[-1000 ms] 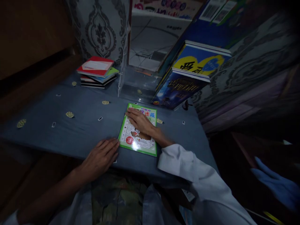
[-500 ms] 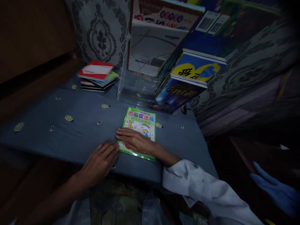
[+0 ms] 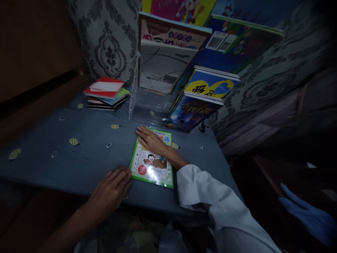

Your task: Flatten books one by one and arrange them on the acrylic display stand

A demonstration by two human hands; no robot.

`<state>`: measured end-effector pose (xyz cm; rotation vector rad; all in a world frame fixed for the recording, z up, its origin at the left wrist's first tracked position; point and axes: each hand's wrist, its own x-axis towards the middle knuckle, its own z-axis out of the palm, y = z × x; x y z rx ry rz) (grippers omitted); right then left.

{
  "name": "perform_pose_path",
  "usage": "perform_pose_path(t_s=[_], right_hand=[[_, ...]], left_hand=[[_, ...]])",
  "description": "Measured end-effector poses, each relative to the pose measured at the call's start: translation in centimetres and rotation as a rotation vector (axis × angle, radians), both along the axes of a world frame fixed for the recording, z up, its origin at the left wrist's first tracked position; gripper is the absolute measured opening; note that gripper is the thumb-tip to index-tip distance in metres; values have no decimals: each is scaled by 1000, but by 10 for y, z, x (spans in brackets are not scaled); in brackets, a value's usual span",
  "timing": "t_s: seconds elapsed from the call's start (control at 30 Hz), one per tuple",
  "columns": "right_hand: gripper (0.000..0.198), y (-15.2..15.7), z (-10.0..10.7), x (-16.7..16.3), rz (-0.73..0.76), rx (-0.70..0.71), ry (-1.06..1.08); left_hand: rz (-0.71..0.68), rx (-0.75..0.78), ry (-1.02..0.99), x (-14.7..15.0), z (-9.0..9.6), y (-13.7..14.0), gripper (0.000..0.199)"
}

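Observation:
A thin green-bordered children's book (image 3: 155,175) with Chinese lettering and cartoon drawings lies flat on the cloth-covered table, light glaring off its lower part. My right hand (image 3: 152,141) rests flat across its upper left area, fingers stretched out and covering part of the title. Beside the book's lower left corner, my left hand (image 3: 112,185) lies on the cloth, fingers extended close together, their tips at the book's left edge. Neither hand grips anything that I can see.
Behind the book stands a clear acrylic rack (image 3: 134,102) holding several upright books, among them a dark blue book (image 3: 193,110). To its left sits a stack of books topped by a red one (image 3: 105,87). A blue glove-like item (image 3: 308,214) lies at far right.
My right hand has slid up the book from its lower middle to its upper left, uncovering the lower cover. My left hand stays by the lower left corner. The view has shifted slightly.

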<state>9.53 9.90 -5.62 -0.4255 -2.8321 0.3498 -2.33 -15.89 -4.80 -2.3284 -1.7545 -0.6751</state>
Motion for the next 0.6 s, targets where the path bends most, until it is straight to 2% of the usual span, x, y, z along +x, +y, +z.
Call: perform_pose_path(t_s=[0.17, 0.3, 0.43, 0.6], right_hand=[[47, -7, 0, -1, -110, 57, -48], [46, -6, -4, -1, -122, 60, -22], [44, -2, -9, 1, -106, 5, 33], [50, 5, -11, 3, -102, -139, 128]], left_hand=[[-30, 4, 7, -4, -1, 6, 35], [-44, -41, 1, -9, -6, 25, 37], [-52, -110, -3, -18, -5, 60, 36], [-39, -230, 11, -32, 0, 118, 35]])
